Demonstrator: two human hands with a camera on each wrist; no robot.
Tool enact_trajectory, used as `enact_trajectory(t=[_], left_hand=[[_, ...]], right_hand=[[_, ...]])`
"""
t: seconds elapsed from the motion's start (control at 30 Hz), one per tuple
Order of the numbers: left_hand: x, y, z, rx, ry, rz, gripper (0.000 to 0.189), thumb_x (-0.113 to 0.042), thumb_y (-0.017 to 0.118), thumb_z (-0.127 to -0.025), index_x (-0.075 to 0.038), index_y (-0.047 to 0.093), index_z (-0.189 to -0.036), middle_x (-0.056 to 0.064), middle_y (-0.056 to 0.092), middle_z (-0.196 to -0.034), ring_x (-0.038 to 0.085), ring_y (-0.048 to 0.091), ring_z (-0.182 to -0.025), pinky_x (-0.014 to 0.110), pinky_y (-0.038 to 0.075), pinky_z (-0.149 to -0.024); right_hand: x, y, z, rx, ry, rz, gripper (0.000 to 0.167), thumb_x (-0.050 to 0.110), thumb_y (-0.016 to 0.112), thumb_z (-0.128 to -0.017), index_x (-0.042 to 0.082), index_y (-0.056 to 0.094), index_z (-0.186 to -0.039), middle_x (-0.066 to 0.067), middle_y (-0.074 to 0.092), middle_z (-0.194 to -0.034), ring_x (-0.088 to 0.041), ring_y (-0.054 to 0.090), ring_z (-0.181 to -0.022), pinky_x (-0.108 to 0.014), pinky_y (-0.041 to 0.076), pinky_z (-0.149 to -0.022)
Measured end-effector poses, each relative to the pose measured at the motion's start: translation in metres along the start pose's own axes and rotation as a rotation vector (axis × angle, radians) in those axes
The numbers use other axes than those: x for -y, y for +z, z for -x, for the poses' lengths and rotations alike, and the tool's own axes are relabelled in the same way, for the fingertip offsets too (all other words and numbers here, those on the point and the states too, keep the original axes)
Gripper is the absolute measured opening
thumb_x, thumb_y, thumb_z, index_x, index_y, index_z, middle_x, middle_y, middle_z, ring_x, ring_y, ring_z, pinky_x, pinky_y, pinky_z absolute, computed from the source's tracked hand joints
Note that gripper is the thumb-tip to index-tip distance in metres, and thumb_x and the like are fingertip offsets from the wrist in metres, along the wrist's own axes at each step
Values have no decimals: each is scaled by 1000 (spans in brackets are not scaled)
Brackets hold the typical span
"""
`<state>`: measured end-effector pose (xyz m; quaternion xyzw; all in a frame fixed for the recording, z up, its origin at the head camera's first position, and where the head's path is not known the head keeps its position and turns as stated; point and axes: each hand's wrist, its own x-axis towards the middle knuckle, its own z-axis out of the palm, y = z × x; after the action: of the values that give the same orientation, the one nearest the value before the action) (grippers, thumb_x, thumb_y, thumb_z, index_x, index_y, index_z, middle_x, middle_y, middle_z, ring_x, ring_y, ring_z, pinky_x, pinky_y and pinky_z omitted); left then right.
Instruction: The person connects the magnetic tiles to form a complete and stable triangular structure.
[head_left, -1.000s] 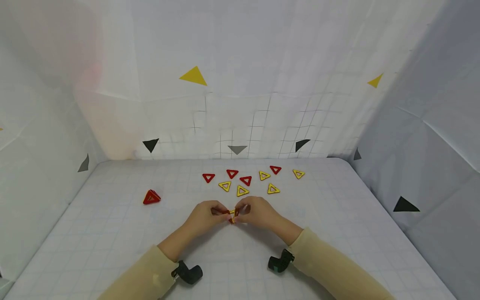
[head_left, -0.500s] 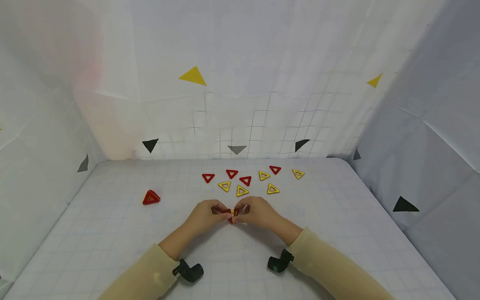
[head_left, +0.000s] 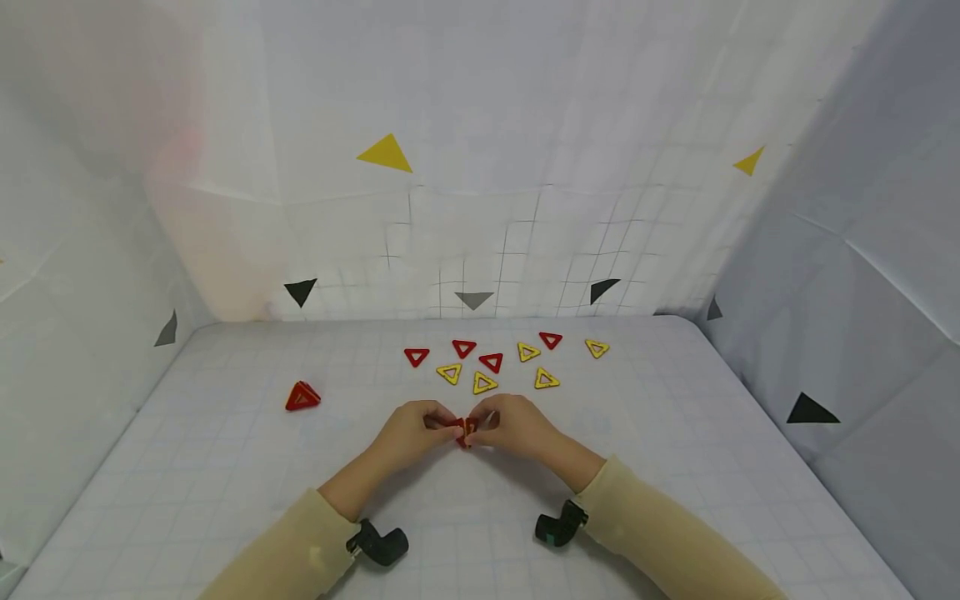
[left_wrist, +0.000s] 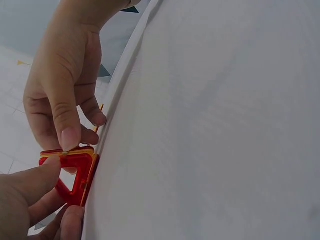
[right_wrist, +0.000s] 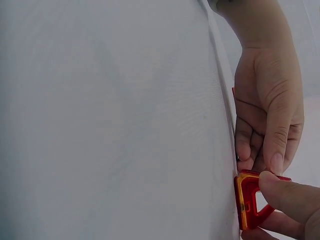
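Observation:
In the head view my left hand [head_left: 411, 432] and right hand [head_left: 512, 427] meet over the middle of the table. Between them they pinch a small cluster of red and yellow triangular magnetic tiles [head_left: 464, 432], leaned together into a pyramid shape. The left wrist view shows a red tile [left_wrist: 77, 172] with an open centre and orange-yellow edges, the left thumb on its upper corner and the right thumb at its top edge. From the right wrist view, the right thumb and fingers grip the near red tile [right_wrist: 255, 212]. Fingers hide part of the cluster.
A finished-looking red pyramid [head_left: 303, 397] stands on the table at left. Beyond the hands lie several loose triangles, red [head_left: 491, 362] and yellow [head_left: 484, 383]. White cloth walls [head_left: 480, 233] enclose the table's back and sides.
The tiles between the hands have drawn together: a yellow gap visible earlier is now covered by red faces. Hands and loose tiles stay nearly in place.

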<state>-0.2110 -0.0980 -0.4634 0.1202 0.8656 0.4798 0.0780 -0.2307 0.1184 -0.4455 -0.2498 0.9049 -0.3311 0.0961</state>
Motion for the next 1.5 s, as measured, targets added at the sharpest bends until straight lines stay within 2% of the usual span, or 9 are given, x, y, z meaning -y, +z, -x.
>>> enact_trajectory(t=[0.4, 0.53, 0.67, 0.77, 0.87, 0.97, 1.17, 1.5], left_hand=[[-1, 2, 3, 0, -33, -12, 24, -30, 80, -87, -12, 72, -101, -5, 69, -89, 12, 64, -83, 31, 53, -75], [-2, 9, 2, -35, -45, -66, 36, -35, 84, -82, -9, 70, -104, -3, 64, -91, 13, 61, -85, 31, 52, -75], [-8, 15, 2, -62, -37, -168, 48, -39, 87, -77, -8, 68, -107, 0, 57, -90, 15, 54, -84, 32, 48, -73], [-13, 18, 2, -68, -46, -215, 47, -39, 87, -77, -9, 66, -107, 1, 54, -90, 17, 51, -83, 33, 46, -73], [-16, 19, 4, -68, -64, -224, 43, -37, 86, -78, -10, 66, -105, 1, 54, -91, 17, 51, -84, 33, 46, -75], [-16, 18, 5, -59, -70, -210, 41, -36, 86, -80, -11, 66, -106, 0, 56, -93, 17, 53, -87, 34, 48, -77], [-12, 14, 5, -16, -85, -121, 40, -33, 84, -82, -14, 66, -111, -3, 60, -100, 17, 56, -94, 36, 50, -84], [-7, 8, 3, 53, -62, -23, 37, -29, 82, -85, -17, 67, -116, -4, 64, -107, 17, 58, -101, 38, 50, -89]], right_hand=[[1, -4, 3, 41, 40, 18, 19, 21, 80, -86, 16, 75, -104, 10, 69, -90, -9, 58, -73, -26, 51, -61], [1, -16, 5, 50, 61, 33, 21, 21, 77, -90, 15, 75, -110, 8, 69, -95, -10, 60, -80, -28, 52, -67], [-6, -35, 7, 12, 92, 38, 24, 23, 76, -91, 14, 75, -113, 7, 69, -100, -12, 60, -87, -30, 51, -73], [-15, -49, 7, -27, 118, 35, 25, 23, 76, -91, 13, 74, -113, 6, 70, -102, -14, 61, -91, -31, 51, -76], [-28, -60, 7, -54, 150, 25, 26, 25, 75, -92, 12, 74, -115, 4, 69, -104, -17, 61, -95, -33, 52, -76], [-39, -69, 7, -78, 191, 0, 28, 25, 74, -93, 11, 73, -117, 0, 69, -107, -21, 61, -99, -35, 53, -78], [-63, -81, 3, -140, 284, -18, 32, 26, 72, -93, 10, 70, -121, -6, 67, -116, -25, 59, -105, -38, 52, -81], [-91, -84, -6, -144, 385, -50, 42, 26, 77, -89, 11, 66, -127, -13, 61, -125, -31, 56, -114, -45, 49, -93]])
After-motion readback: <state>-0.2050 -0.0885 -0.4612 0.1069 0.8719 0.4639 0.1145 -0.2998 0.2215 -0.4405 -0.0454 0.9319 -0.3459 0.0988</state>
